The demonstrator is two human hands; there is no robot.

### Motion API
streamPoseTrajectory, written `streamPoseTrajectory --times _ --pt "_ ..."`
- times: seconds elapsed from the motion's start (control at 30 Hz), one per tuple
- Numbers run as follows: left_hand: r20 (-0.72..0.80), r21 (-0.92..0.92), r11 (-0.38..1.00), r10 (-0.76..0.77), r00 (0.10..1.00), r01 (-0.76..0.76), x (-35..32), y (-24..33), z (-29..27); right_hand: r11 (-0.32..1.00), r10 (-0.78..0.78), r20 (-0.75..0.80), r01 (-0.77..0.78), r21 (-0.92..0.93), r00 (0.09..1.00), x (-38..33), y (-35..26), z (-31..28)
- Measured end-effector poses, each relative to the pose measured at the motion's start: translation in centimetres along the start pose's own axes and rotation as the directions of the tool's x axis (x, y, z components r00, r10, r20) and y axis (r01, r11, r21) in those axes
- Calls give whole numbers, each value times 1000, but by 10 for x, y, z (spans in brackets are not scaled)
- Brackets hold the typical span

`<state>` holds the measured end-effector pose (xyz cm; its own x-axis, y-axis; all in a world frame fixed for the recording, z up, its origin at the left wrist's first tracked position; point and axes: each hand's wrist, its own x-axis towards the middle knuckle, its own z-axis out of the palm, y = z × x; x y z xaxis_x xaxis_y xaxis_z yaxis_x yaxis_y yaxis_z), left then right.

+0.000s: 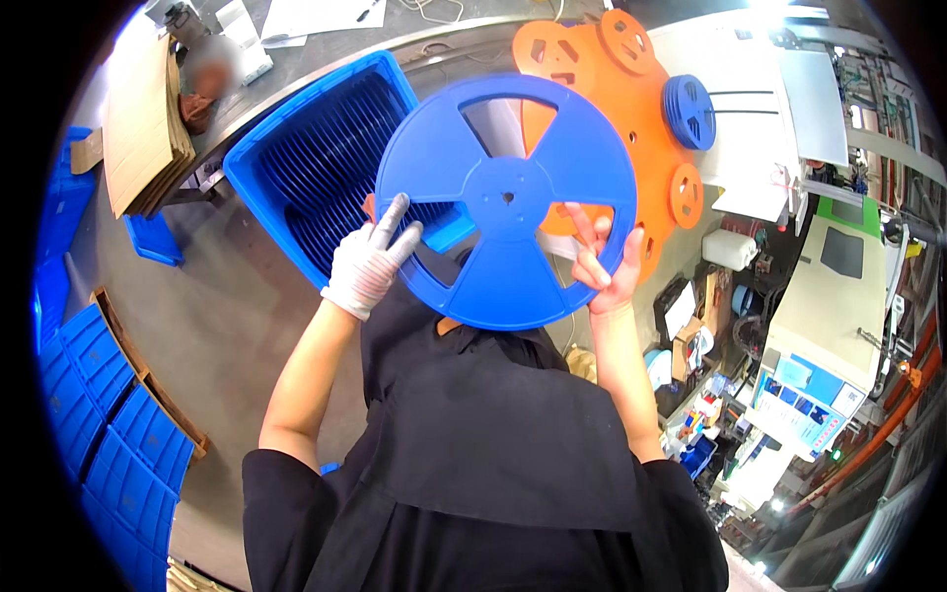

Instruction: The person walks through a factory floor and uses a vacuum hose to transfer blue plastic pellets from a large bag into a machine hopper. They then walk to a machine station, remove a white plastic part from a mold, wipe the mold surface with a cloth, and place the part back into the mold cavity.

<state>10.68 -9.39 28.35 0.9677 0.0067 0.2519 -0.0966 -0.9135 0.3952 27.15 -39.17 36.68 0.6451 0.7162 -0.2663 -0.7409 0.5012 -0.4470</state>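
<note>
- Blue disc (508,178) is held up between both hands, its spoked face turned to the camera; being round, it shows no long axis.
- Left rim of the disc is met by the gloved left hand (363,264), whose fingers are spread over the near face; how the thumb is placed cannot be told.
- Lower right window of the disc is entered by fingers of the bare right hand (614,278), which are curled about the outer rim.
- Blue bin (254,168), filled with a row of upright blue plates (330,153), is partly covered by the disc at the upper left; the left hand is set nearer to it.
- Orange fixture (636,113) is seen behind the disc on the right, where small blue discs (689,111) are stacked.
- Grey tabletop (390,35) is placed beyond the bin.
- Leftward, the floor (237,326) is bordered by blue crates (148,434); rightward, a cream machine (824,296) is seen.
</note>
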Motion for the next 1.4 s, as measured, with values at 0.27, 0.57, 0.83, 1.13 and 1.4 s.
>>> streamPoseTrajectory --times 0.27,0.57,0.83,1.13,1.4 --pt "162 -830 516 -142 977 212 -29 -3 39 999 28 -39 -26 44 999 24 7 43" --pt "579 -558 -778 -114 807 290 -77 14 27 994 -99 -304 107 10 947 -13 6 -40" --pt "618 -442 -880 -159 770 173 -100 3 29 997 -60 -530 27 -70 846 -14 37 -61" --pt "581 -782 -420 -759 294 461 -184 -49 62 956 -23 -601 -158 -247 799 -10 61 -65" --pt "443 -760 -484 -874 -199 433 -132 -53 45 942 -34 -613 -179 -283 790 -16 60 -67"
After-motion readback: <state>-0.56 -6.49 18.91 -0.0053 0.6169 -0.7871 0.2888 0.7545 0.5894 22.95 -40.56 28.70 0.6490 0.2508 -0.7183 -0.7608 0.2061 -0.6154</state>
